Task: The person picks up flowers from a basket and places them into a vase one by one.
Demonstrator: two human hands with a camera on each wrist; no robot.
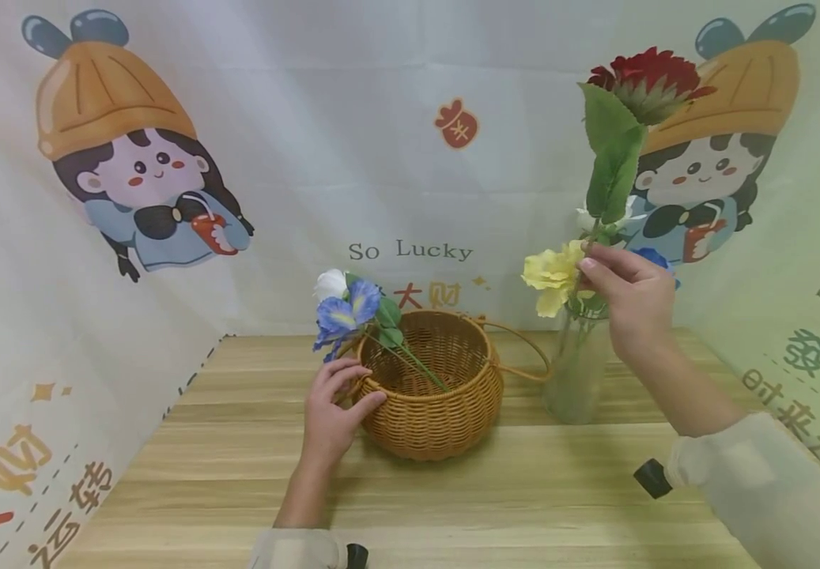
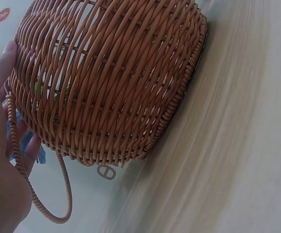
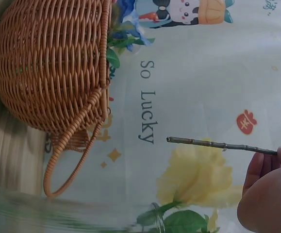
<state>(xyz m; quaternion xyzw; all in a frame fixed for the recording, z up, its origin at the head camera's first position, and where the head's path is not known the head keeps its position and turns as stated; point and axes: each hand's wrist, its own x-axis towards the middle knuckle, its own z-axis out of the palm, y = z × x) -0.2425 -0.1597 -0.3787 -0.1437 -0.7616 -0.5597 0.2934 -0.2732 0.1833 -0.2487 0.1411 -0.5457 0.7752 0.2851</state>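
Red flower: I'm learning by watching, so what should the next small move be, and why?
I'd probably move the red flower leftward over the basket: the right hand pinches it with the stem end free of the clear vase, the left hand touches the basket's rim, and a blue flower already leans there.

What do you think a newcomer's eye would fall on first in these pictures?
Probably the red flower, held high on the right by the right hand, which pinches its stem above the glass vase. Next, perhaps, the wicker basket near the head view's middle, with a blue flower leaning over its left side and the left hand touching it.
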